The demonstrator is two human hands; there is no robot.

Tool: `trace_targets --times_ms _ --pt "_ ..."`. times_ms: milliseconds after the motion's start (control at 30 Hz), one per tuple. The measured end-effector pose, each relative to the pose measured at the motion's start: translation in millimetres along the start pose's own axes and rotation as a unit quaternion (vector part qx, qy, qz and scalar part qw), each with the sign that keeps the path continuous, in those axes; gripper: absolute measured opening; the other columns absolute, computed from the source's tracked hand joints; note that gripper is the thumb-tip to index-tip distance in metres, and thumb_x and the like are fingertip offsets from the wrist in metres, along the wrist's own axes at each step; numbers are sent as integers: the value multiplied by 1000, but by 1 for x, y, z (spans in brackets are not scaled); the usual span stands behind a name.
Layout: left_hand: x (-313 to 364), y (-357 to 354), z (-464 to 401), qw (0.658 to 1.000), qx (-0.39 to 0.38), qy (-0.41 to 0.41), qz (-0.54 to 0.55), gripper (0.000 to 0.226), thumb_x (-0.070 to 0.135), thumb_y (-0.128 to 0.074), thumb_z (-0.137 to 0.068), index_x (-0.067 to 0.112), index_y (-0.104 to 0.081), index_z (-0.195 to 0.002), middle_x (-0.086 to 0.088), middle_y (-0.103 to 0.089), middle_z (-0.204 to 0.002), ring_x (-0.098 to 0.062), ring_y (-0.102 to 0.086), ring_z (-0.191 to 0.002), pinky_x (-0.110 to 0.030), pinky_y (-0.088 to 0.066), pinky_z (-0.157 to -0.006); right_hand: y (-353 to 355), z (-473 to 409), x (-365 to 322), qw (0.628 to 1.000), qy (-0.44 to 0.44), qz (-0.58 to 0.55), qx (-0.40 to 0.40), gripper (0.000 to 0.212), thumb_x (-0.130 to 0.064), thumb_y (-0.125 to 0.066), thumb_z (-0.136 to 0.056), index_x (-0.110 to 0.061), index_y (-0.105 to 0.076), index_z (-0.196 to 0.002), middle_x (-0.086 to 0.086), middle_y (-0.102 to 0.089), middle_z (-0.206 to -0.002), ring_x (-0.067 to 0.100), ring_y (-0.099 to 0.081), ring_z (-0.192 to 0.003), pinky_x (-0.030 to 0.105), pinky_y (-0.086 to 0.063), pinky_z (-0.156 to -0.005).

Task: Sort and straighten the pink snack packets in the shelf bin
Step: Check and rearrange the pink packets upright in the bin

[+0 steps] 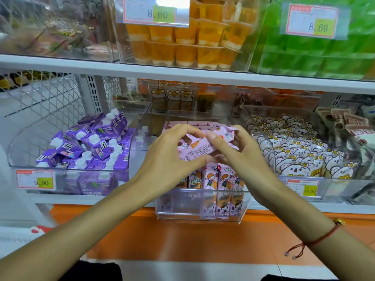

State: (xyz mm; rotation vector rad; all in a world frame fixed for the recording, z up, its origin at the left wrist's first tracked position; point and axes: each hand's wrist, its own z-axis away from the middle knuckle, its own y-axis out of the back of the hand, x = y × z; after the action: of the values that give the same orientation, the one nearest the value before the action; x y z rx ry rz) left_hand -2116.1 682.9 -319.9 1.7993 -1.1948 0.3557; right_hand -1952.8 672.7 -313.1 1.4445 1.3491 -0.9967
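Pink snack packets [199, 148], a bundle lying sideways above the clear bin [203, 214]: my left hand [172, 157] and right hand [241, 155] both pinch it.

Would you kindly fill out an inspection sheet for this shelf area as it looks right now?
Surface: white shelf with an orange front strip, carrying clear bins side by side.
Job's things: pink snack packets stand upright at the front of the clear bin; a held bundle of packets lies crosswise above them.
Clutter: nothing seen loose on the shelf.
Grippers: left hand and right hand both grip the bundle.
Cables: nothing seen; a red string bracelet is on the right wrist.
Surroundings: purple drink cartons left, koala-print packets right, orange jelly cups above, price tags.
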Motion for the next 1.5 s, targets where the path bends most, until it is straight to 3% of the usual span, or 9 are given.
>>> trace_targets --times_ms 100,233,467,600,767,867,1100,1267,1500 --pt "0 6 -3 997 -55 42 41 45 59 -58 -77 33 -56 -113 21 -55 -123 -1 -48 -120 -27 -40 -102 9 -4 -2 998 -8 -47 -36 43 -33 -68 -77 -11 -59 -112 2 -72 -100 9 -70 -89 19 -55 -75" --pt "-4 9 -6 991 -90 57 84 33 28 -65 -88 23 -54 -118 13 -59 -123 -1 -53 -118 -37 -43 -104 13 -7 -1 994 -15 -96 -58 63 -26 -70 -73 -16 -46 -130 -3 -74 -99 14 -69 -100 20 -54 -84" --pt "-5 4 -2 995 -31 60 79 41 27 -84 -69 34 -56 -99 24 -62 -102 -1 -62 -95 -40 -55 -84 9 -2 -7 989 109 69 -78 39 -18 -63 -89 -31 -55 -126 -8 -63 -117 6 -62 -102 24 -52 -89" --pt "-3 6 -3 989 -46 40 132 36 25 -74 -81 29 -56 -112 19 -61 -115 4 -59 -106 -27 -52 -91 11 -2 -7 982 137 96 -88 42 -17 -64 -89 -27 -54 -128 -12 -62 -114 0 -61 -97 12 -48 -80" --pt "-1 11 -5 987 -62 18 150 59 14 -66 -88 40 -39 -133 12 -55 -117 1 -61 -97 -9 -49 -76 13 -5 0 988 99 81 -88 40 -28 -64 -84 -27 -50 -122 -8 -65 -115 6 -64 -101 18 -50 -85" --pt "-5 24 -10 992 -37 -5 122 70 13 -60 -92 49 -26 -140 11 -47 -120 6 -54 -104 -8 -48 -80 18 -6 9 974 69 195 -95 46 -27 -59 -92 -33 -40 -134 -9 -52 -127 5 -54 -113 14 -47 -89" --pt "-11 16 -4 993 -107 -18 -36 44 30 -72 -83 37 -52 -122 14 -56 -120 -2 -60 -102 -34 -51 -90 17 -4 29 809 147 552 -137 29 -22 -51 -94 -23 -56 -122 -3 -56 -117 18 -43 -116 27 -35 -86" --pt "-21 13 -13 941 -199 -46 -271 52 47 -74 -76 36 -56 -124 15 -55 -126 -9 -46 -118 -35 -44 -92 18 -2 23 809 138 558 -121 29 -26 -52 -93 -29 -59 -120 -8 -57 -116 13 -45 -114 30 -42 -78" --pt "-27 5 -19 942 -176 -66 -279 55 54 -75 -72 35 -61 -121 13 -68 -112 -9 -60 -102 -24 -33 -64 41 -5 6 803 172 570 17 28 -18 -56 -91 -19 -63 -119 3 -56 -123 22 -44 -117 32 -39 -85"
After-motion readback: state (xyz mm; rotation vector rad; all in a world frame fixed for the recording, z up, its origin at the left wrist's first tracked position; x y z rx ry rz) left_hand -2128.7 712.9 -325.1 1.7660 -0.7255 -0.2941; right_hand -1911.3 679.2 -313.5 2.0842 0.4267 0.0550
